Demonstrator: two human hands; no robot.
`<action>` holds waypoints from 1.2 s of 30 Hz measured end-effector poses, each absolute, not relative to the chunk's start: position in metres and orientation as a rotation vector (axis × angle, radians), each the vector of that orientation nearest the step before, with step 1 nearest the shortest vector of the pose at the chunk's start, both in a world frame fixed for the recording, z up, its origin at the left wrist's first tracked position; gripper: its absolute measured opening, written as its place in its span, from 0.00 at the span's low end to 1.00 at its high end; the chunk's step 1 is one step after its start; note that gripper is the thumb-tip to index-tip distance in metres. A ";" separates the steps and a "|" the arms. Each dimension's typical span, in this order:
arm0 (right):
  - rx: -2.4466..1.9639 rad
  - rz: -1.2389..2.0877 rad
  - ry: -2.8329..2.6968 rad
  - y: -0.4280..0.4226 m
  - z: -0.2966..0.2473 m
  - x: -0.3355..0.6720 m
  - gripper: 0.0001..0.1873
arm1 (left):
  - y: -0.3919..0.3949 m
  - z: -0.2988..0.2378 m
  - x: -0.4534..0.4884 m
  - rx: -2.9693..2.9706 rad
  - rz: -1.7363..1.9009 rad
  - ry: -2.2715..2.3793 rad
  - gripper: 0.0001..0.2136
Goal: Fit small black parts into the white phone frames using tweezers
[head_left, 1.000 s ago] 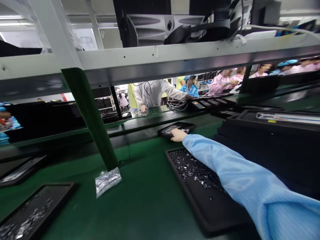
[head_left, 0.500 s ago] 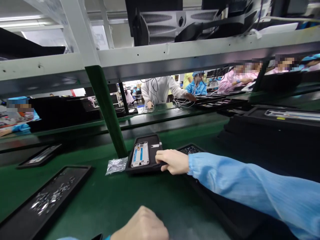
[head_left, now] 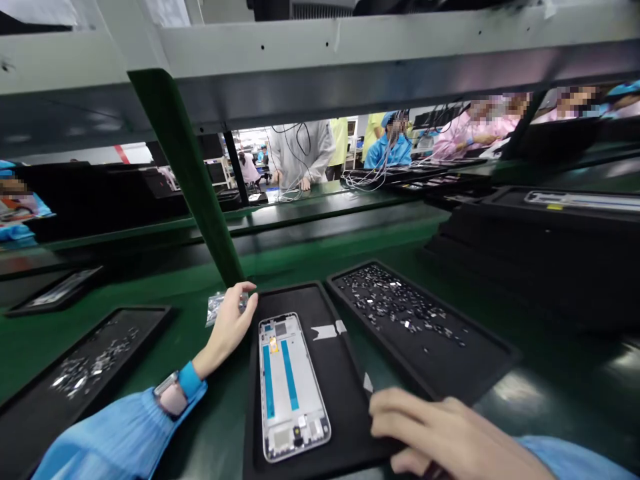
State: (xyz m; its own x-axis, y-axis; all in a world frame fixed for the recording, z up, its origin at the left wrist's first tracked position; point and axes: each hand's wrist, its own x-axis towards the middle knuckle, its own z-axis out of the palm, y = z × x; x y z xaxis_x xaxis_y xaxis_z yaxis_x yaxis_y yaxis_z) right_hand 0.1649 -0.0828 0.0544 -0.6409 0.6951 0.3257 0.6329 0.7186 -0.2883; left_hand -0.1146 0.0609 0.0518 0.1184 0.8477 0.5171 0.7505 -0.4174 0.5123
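Faces a busy workshop across a green workbench [head_left: 210,427], beneath a pale metal shelf [head_left: 380,87]. Takes every clock direction from the silver phone mid-frame [head_left: 280,393]. Sees far off a person in a pale coat [head_left: 305,153] at 12 o'clock, a person in blue [head_left: 390,148] near a tangle of white cables [head_left: 367,179] at 1, and people in pink [head_left: 465,137] between 1 and 2. Meets a slanting green post [head_left: 187,173] at 11.

Has the mid-frame lying flat in the left half of a shallow black tray [head_left: 340,387], low in the view, with two blue strips along its length and an orange patch near the top of the left strip. Includes a white tape piece [head_left: 325,331] at 1 o'clock in the same tray.

Holds the left hand [head_left: 233,323] at 10 o'clock, by the tray's upper left corner, with thumb and forefinger parted in a released pose, partly over a crumpled clear plastic bag [head_left: 215,309]. Wears a wristwatch [head_left: 171,396] on that arm. Has the right hand [head_left: 435,427] between 3 and 4 o'clock, blurred, with fingers bent at the tray's right rim. Cannot tell a grasp there from a mere touch.

Finds at 2 o'clock a parts tray [head_left: 445,367] scattered with tiny dark and shiny pieces, and farther out a dark stack of trays [head_left: 545,273]. Finds at 9 another black tray [head_left: 35,427] with small glinting parts [head_left: 93,363].
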 end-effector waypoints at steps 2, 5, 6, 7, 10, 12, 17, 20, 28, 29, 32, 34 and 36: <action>-1.007 0.151 -2.421 -0.086 0.054 0.182 0.17 | 0.068 0.045 -0.112 2.276 1.107 1.620 0.13; -1.107 0.126 -2.231 -0.087 0.043 0.221 0.18 | 0.080 0.033 -0.108 2.335 0.990 1.586 0.17; -1.161 0.161 -2.189 -0.088 0.036 0.235 0.19 | 0.084 0.029 -0.107 2.356 0.951 1.564 0.18; -1.237 0.220 -2.165 -0.090 0.028 0.247 0.20 | 0.088 0.025 -0.106 2.376 0.916 1.541 0.18; -1.386 0.417 -2.121 -0.094 0.011 0.267 0.17 | 0.097 0.016 -0.104 2.414 0.841 1.488 0.17; -1.369 0.494 -2.108 -0.095 0.008 0.261 0.14 | 0.096 0.015 -0.103 2.428 0.816 1.481 0.17; -1.261 0.577 -2.109 -0.085 0.025 0.226 0.10 | 0.079 0.023 -0.097 2.406 0.821 1.505 0.17; -1.220 0.565 -2.189 -0.062 0.043 0.227 0.10 | 0.070 0.028 -0.092 2.363 0.839 1.481 0.17; -1.167 0.388 -2.424 0.047 0.071 0.228 0.06 | 0.060 0.033 -0.085 2.381 0.830 1.420 0.15; -1.143 0.408 -2.435 0.051 0.070 0.223 0.05 | 0.059 0.034 -0.084 2.381 0.828 1.420 0.15; -1.123 0.447 -2.426 0.049 0.066 0.209 0.03 | 0.056 0.035 -0.083 2.362 0.818 1.426 0.14; -1.138 0.442 -2.391 0.042 0.062 0.204 0.02 | 0.056 0.035 -0.082 2.343 0.813 1.424 0.14; -1.145 0.434 -2.369 0.037 0.059 0.203 0.02 | 0.055 0.036 -0.082 2.324 0.810 1.416 0.15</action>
